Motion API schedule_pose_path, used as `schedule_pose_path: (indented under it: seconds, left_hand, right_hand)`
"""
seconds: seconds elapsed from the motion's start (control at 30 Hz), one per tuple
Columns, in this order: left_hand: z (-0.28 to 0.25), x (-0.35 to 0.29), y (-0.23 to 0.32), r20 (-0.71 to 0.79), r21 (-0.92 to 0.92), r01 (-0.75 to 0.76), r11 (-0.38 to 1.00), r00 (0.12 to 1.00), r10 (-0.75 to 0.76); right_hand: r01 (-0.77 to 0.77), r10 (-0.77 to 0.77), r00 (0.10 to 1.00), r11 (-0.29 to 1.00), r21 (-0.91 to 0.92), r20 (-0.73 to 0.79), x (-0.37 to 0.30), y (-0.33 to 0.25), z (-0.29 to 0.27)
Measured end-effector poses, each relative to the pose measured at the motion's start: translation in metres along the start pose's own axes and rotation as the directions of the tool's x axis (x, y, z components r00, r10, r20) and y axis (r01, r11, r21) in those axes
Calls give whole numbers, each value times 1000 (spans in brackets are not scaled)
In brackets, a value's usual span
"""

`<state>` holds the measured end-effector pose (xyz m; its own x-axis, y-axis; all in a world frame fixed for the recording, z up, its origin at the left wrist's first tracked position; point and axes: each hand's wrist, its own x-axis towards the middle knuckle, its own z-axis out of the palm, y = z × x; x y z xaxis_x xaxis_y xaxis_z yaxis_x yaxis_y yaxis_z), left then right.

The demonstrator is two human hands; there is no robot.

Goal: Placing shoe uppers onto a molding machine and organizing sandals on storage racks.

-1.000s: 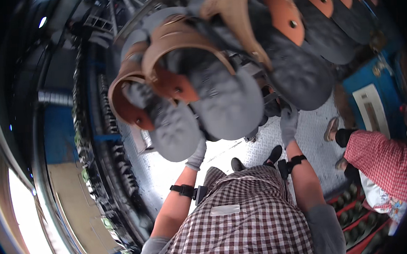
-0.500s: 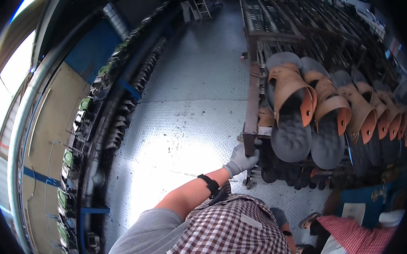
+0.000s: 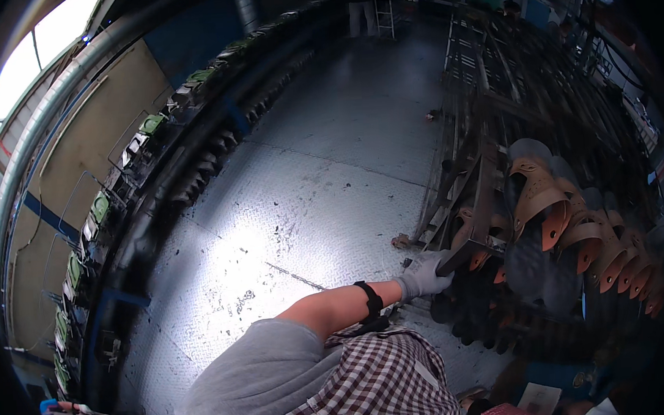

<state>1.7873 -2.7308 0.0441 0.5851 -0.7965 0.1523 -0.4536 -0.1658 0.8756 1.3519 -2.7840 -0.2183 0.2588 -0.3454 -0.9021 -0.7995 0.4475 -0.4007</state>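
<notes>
My left hand [image 3: 426,275], in a pale glove, is closed round the end of a dark metal bar [image 3: 460,256] at the near corner of a rack [image 3: 486,186]. Tan strap sandals [image 3: 538,201] with dark soles stand tilted in a row on the rack, just right of my hand. More dark footwear [image 3: 472,317] shows on a lower level, below the bar. A black band [image 3: 370,300] circles my left forearm. My right hand is not in view.
A long machine line [image 3: 148,188] with green and silver parts runs along the left. Between it and the rack lies a metal plate floor [image 3: 309,201]. A person [image 3: 360,12] stands beside a ladder [image 3: 384,12] at the far end. Red checked cloth [image 3: 506,414] shows at lower right.
The rack with its sandals now sits further right and lower in view, turned at an angle. My left hand still grips its corner. The person at lower right has mostly left the picture.
</notes>
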Motion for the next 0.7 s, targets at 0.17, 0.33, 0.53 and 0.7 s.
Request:
schedule_pose_path:
  seconds: [0.17,0.33,0.53,0.7]
  left_hand:
    - [-8,-13,9,21,11,-63,998,998,63]
    - [14,-3,14,115,-45,-142,989,982,146]
    - [-47,2,23,365,-123,-25,992,928,69]
    - [-110,-3,55,-70,-267,-154,951,988,140]
  right_hand:
    - [-75,82,996,983,165,-32,-9,0,7]
    - [-130,183,982,838,529,-50,-16,32,26]
    - [587,41,747,430,686,-664,-53,-82,-10]
    - [947,-91,143,302,110,-986,-222,-185,-107]
